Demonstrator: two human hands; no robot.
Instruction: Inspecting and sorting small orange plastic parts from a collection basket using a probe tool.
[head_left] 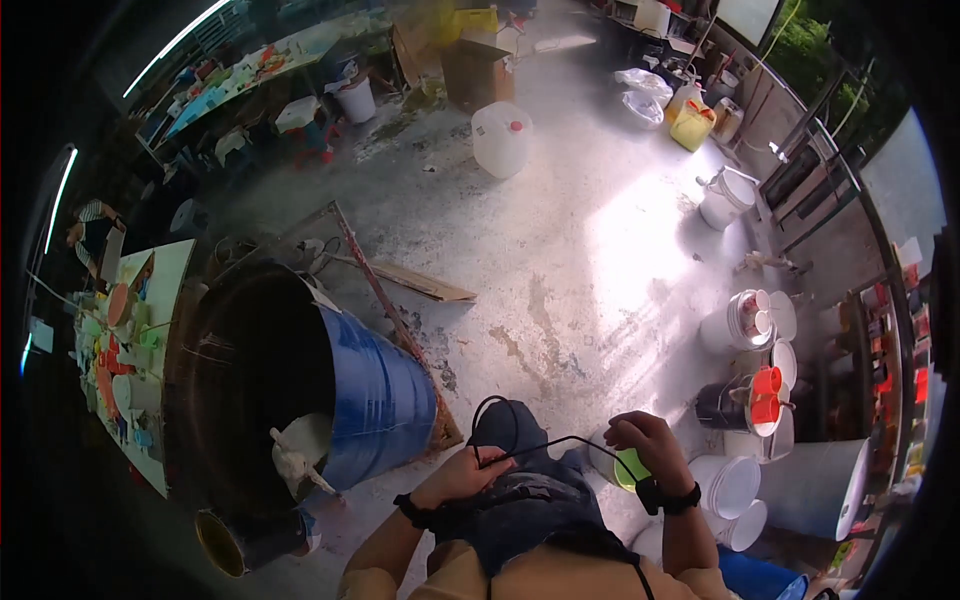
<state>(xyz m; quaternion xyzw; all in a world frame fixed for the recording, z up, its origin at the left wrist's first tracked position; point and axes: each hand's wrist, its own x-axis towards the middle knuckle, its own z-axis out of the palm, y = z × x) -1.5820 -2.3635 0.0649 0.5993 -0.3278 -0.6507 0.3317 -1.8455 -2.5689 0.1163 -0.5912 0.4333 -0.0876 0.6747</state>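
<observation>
In front of my waist, my left hand [466, 474] is closed around a thin black cord [566, 439]. Part of the cord loops up above that hand. Another length runs right and bends down toward a dark thing at my right wrist. My right hand [645, 438] is raised to the right of my lap, its fingers loosely bent and no object visible in them. The cord passes below its fingers, apart from them. Black bands circle both wrists. Below the right hand, a light green round thing [632, 468] is partly hidden by my arm.
A large blue drum [380, 390] with a dark opening stands at my left. White buckets [728, 484] and a dark bucket with red cups [766, 394] line the right side. A translucent jug [502, 140] and flat cardboard [425, 282] lie ahead. Cluttered tables [170, 300] stand left.
</observation>
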